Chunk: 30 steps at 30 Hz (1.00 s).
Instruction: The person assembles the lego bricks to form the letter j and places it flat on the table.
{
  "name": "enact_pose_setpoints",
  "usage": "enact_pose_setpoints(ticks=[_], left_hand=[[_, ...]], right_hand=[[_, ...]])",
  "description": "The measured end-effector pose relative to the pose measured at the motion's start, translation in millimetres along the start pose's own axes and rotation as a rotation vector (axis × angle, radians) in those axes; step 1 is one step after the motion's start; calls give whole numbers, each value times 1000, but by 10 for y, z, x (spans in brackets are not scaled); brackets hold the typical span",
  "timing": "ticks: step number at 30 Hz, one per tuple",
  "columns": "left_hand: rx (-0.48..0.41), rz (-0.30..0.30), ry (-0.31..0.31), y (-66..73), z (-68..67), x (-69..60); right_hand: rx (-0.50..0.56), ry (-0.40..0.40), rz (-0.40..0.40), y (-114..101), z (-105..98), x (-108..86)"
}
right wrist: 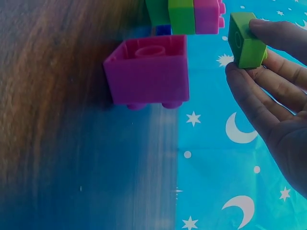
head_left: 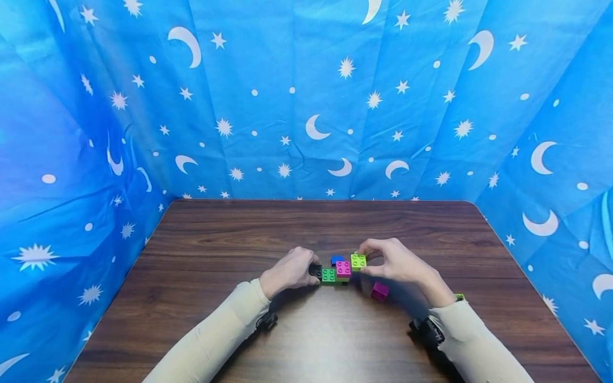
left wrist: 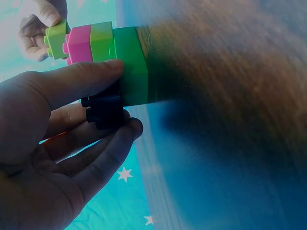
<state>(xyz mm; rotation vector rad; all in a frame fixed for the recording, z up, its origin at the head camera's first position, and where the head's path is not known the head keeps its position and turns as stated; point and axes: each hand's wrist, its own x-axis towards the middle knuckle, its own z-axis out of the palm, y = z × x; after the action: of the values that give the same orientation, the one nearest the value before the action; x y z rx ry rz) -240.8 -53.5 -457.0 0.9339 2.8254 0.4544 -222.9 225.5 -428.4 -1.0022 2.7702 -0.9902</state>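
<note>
A small stack of toy building bricks stands mid-table: a green brick (head_left: 328,275) at the base, a lime brick (left wrist: 101,42) above it and a pink brick (head_left: 342,267) on top. At the stack's left end my left hand (head_left: 289,270) grips a black brick (left wrist: 106,108) between thumb and fingers. My right hand (head_left: 399,260) pinches another lime brick (right wrist: 247,40), held in the air just right of the pink one and apart from it. Behind the stack a blue brick (head_left: 337,259) shows in part.
A loose magenta brick (head_left: 380,291) lies with its hollow side exposed, in front of my right hand. Something lime green (head_left: 460,297) peeks out beside the right sleeve, mostly hidden. The wooden table (head_left: 230,229) is bordered by blue star-and-moon cloth (head_left: 268,149).
</note>
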Motion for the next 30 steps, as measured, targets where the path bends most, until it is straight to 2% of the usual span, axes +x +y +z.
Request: enact_pose_setpoints(ticks=[5, 13, 21, 30], left_hand=[[0, -7, 5, 0, 3, -5], [4, -3, 10, -22, 3, -1], [4, 4, 12, -18, 5, -12], [14, 11, 17, -22, 19, 10]], right_hand=[[11, -22, -14, -16, 22, 25], [36, -11, -18, -40, 67, 70], [62, -10, -75, -47, 136, 122], [121, -15, -63, -38, 179, 156]])
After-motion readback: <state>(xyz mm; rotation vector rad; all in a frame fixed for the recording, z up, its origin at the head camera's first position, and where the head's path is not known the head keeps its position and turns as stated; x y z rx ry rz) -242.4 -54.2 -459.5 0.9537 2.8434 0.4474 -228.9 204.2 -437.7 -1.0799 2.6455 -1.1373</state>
